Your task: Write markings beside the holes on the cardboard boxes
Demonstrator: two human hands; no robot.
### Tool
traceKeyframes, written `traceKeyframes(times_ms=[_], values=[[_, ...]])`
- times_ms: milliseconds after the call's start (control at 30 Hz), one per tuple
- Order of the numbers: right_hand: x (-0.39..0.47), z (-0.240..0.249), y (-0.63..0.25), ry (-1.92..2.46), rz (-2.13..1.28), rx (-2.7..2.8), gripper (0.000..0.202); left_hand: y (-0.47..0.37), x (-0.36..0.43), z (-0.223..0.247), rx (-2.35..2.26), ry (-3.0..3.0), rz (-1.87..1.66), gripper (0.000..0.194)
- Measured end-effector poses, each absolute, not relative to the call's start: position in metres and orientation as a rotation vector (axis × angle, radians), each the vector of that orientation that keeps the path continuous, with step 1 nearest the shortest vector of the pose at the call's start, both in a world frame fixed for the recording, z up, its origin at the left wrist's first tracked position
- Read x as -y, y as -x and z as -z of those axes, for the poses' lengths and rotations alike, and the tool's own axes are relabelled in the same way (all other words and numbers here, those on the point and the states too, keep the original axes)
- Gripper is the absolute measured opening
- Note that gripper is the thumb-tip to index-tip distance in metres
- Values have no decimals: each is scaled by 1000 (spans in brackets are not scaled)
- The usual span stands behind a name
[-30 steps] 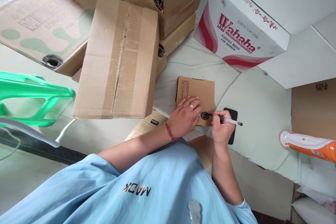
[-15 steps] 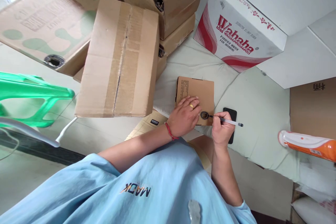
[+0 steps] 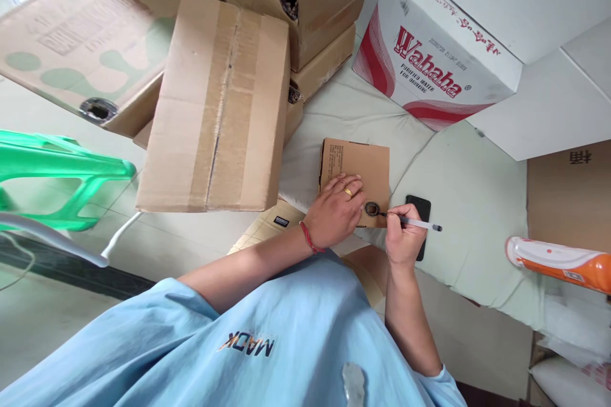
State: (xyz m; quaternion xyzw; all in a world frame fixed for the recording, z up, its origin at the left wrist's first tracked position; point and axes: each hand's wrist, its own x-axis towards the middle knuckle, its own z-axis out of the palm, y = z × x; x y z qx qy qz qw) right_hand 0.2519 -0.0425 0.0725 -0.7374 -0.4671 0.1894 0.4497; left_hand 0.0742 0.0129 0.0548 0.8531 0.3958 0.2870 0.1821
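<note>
Box (image 3: 375, 168), small, brown, with fine print down its left part; lies on the pale cloth (image 3: 472, 203) in front of the person, between both hands.

Left hand (image 3: 337, 211): laid palm down on the box, fingers stretched and close together, holding nothing between them. Gold band (image 3: 348, 192) on one finger; red bracelet (image 3: 311, 238) at the wrist.

Right hand (image 3: 405, 235): closed in a writing grip about the pen (image 3: 420, 224), thumb and fingers near the tip.

Pen: pale barrel, dark end cap, slanted across the near right corner of the box. Tip beside the dark ring (image 3: 372, 203) on the box top; whether it touches cannot be told.

Dark ring: round, black, near the box's lower edge, just beside the left fingers; drawn line or rim, cannot tell.

Phone (image 3: 421, 250): black, flat on the cloth, partly covered by the right hand.

Surroundings: Wahaha carton (image 3: 429, 57), white and red, beyond the box; taped carton (image 3: 214, 108), large, brown, left of it; stool (image 3: 52, 172), green, at far left; bottle (image 3: 563, 264), orange and white, on its side at right.
</note>
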Motion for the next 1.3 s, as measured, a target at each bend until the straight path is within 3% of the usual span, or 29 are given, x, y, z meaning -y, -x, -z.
traceKeyframes(times_ms=[1033,1300], values=[[49,-71,-248,1748,-788,1151,16,-74,-13,-54,-1115,-2449,-831,24],[50,-73,-295,1682,-423,774,34,-74,-13,-52,-1119,-2442,-818,23]])
